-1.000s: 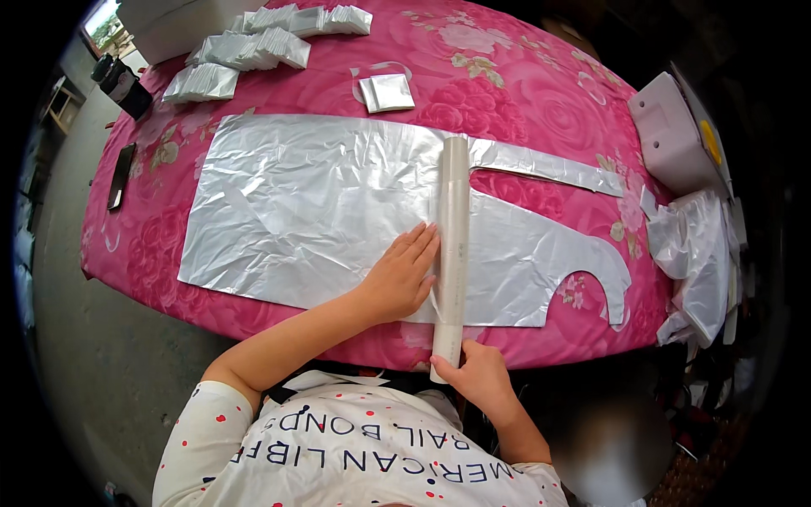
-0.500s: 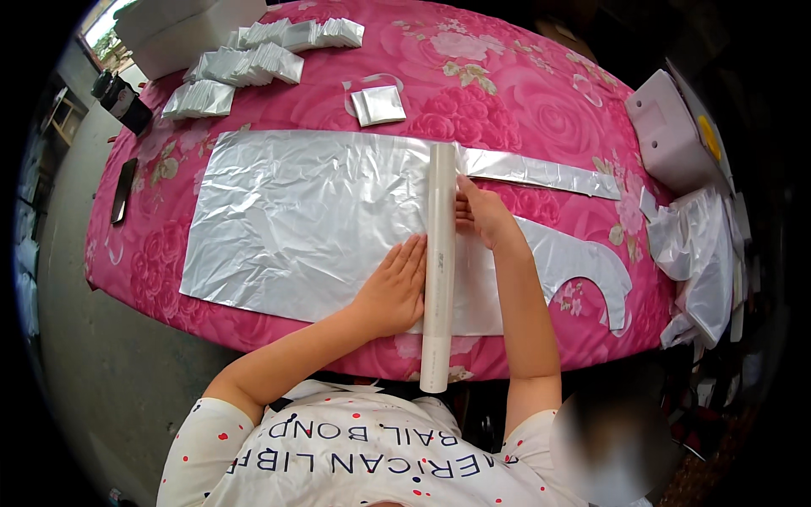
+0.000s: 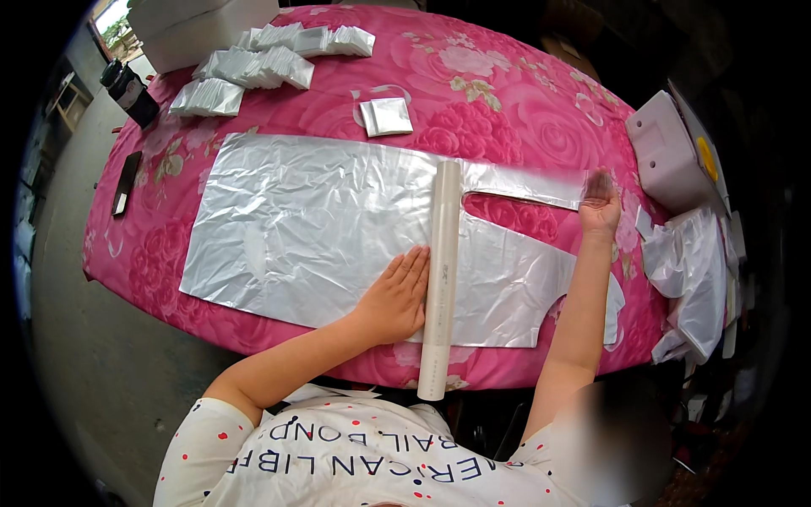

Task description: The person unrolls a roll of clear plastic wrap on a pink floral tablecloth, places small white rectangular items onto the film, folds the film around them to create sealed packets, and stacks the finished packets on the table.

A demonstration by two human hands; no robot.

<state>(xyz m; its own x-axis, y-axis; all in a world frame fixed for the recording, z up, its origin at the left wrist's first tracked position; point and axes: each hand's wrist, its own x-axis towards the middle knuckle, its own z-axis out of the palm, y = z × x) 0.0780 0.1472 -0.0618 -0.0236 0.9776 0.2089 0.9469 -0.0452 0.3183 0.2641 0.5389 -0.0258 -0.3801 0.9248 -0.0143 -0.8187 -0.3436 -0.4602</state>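
A thin silvery plastic sheet (image 3: 287,224), shaped like an apron, lies spread across the table. Over it, running away from me, rests a pale plastic pipe (image 3: 441,279), whose near end juts past the table edge. My left hand (image 3: 395,296) presses flat on the sheet, fingers stretched out along the pipe's left side. Farther right, my right hand (image 3: 601,203) is at the outer end of the sheet's narrow strip (image 3: 519,181), palm down or sideways, fingers extended and slightly blurred. Below that strip, a broader cut-out part (image 3: 515,270) passes under my right forearm.
Two folded silvery packets (image 3: 387,117) lie beyond the sheet. Several rows of similar packets (image 3: 253,69) stand at the far left beside a white box (image 3: 198,34). A dark bottle (image 3: 131,95) and phone (image 3: 127,183) sit left. White container (image 3: 663,139) and clear plastic bags (image 3: 688,275) are right.
My right hand has moved from beside the pipe rightward to the strip's end. The broader part has shifted and lies flatter, its curved end less exposed. My left hand stays against the pipe.
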